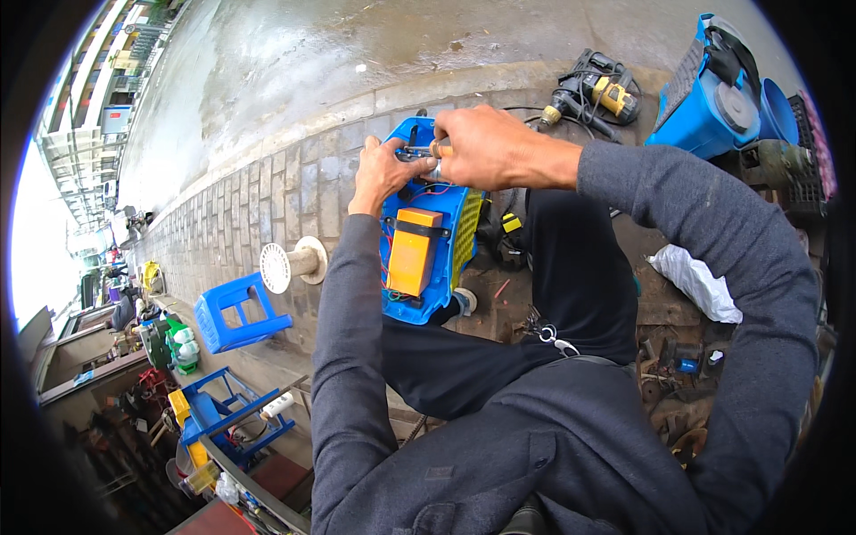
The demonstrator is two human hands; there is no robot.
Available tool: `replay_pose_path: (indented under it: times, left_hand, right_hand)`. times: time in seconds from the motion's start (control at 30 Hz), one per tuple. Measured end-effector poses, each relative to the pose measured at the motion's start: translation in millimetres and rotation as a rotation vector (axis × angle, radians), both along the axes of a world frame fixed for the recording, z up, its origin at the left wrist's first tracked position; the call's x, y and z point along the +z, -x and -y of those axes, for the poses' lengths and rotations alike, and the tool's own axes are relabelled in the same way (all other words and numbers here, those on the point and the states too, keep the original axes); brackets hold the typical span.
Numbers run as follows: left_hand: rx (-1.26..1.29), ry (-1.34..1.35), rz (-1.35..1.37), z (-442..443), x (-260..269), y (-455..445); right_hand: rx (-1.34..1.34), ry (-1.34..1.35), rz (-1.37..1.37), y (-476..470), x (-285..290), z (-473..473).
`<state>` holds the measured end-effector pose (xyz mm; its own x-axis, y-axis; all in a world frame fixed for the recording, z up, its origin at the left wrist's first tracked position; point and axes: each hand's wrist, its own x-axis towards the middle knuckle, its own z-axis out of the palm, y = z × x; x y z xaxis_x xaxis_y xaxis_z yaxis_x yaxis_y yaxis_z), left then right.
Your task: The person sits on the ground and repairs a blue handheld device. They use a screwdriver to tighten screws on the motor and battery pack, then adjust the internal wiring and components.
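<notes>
A blue plastic machine housing (441, 256) lies opened before me, its inside facing up. An orange battery block (414, 251) sits in it under a black strap, with red and green wires beside it. At the housing's far end my right hand (491, 147) grips a screwdriver by its yellowish handle (439, 149). My left hand (386, 167) rests at the housing's left edge, its thumb and fingers pinching around metal parts near the screwdriver's shaft. What exactly the left fingers hold, and where the tip meets, is partly hidden.
A blue plastic stool (241, 314) and a pale spool (304, 259) stand at the left on brick paving. Beyond my right arm are a yellow-and-black power tool (612, 97) with a cable and a blue sprayer tank (712, 110). A white sack (695, 281) lies to the right.
</notes>
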<state>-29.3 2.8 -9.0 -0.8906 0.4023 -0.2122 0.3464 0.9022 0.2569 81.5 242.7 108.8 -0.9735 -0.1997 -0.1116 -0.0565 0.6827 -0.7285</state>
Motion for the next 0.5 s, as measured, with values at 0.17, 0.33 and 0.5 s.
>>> replay_pose_path:
  times: [0.17,0.33,0.5]
  left_hand:
    - [0.009,-0.014,0.001,-3.6,4.3,-4.4]
    - [0.042,-0.004,-0.001,-3.8,8.4,-10.6]
    - [0.053,-0.006,-0.012,-4.6,9.1,-14.3]
  right_hand:
    - [-0.444,0.702,0.534,6.4,-11.9,-5.1]
    - [-0.043,0.068,0.058,6.6,-7.8,-13.6]
    - [0.542,-0.471,-0.321,4.9,-0.4,-12.9]
